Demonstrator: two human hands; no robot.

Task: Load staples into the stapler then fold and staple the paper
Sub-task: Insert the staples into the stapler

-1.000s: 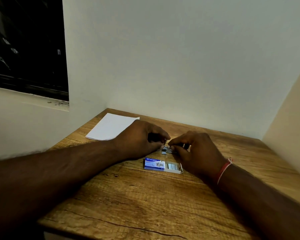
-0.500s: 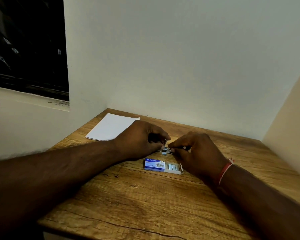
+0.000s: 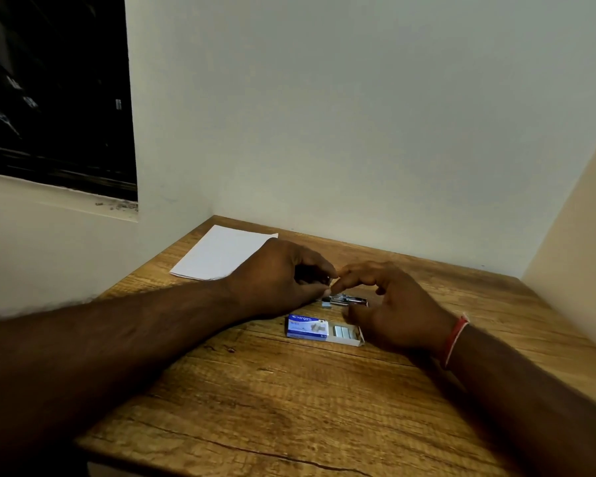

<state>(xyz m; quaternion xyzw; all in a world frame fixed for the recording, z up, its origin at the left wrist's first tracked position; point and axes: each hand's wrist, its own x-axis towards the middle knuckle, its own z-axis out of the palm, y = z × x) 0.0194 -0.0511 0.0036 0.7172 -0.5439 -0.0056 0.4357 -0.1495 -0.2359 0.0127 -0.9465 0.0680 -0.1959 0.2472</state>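
While both hands meet: stapler (image 3: 346, 300) lies on the counter (image 3: 289, 407), between them.
Left hand (image 3: 279, 277): grip curled closed on the stapler's end.
Right hand (image 3: 389, 304): fingers spread, holding nothing.
Staple box (image 3: 308, 326): slid open, just beside the stapler.
Paper (image 3: 221, 253): flat, far-left corner.

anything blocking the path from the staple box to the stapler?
Nothing visible. The open staple box lies just nearer than the stapler, bare wood between. The right hand hovers over that gap, the left hand is at the stapler's left end.
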